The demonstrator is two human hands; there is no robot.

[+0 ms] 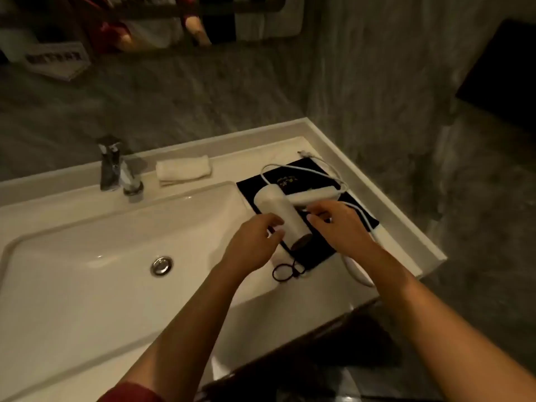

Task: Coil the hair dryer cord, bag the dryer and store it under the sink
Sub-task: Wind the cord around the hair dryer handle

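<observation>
A white hair dryer (282, 211) lies on a flat black drawstring bag (319, 248) on the counter right of the sink basin. Its white cord (327, 168) loops loosely behind the handle and runs down the counter's right side, ending near the front edge. The bag's black drawstring (285, 271) curls at the near end. My left hand (252, 245) hovers at the dryer barrel's left side, fingers curled and apart, holding nothing. My right hand (339, 224) reaches over the bag just right of the barrel, fingers spread, with nothing visibly in its grip.
The white sink basin (87, 256) with a chrome drain (161, 265) fills the left. A chrome faucet (116, 169) stands behind it, beside a folded white towel (183, 169). Grey marble walls rise behind and to the right. A dark cabinet front (319, 343) lies below the counter.
</observation>
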